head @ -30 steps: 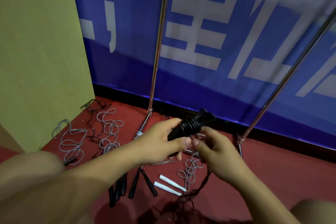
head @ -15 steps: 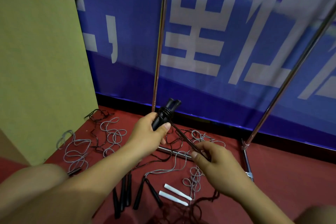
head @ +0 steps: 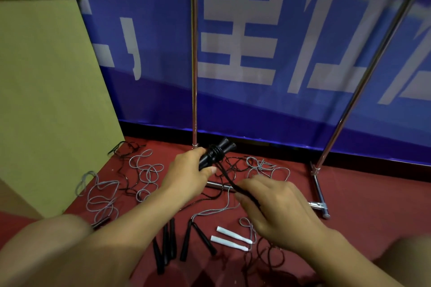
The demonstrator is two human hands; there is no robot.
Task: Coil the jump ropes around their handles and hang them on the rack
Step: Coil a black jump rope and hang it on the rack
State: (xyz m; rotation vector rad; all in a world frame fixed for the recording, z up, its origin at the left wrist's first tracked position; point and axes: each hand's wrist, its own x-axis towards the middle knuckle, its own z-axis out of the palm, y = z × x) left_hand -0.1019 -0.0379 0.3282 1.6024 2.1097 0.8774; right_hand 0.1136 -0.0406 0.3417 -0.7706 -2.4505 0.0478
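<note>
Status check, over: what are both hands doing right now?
Left hand grips black handles, partly coiled. Right hand pinches black rope, taut. Loose ropes on floor, nothing blocking.

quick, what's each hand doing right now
Left hand: grips the paired black handles, partly wrapped in rope.
Right hand: pinches the black rope, pulled taut from the handles.

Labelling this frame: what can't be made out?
Head view only:
- Rack: top bar cut off by the upper edge.
- Black handles: lower ends hidden inside the left hand.
- Black rope: its run hidden under the right hand.
- Banner lettering: cropped, blurred.
</note>
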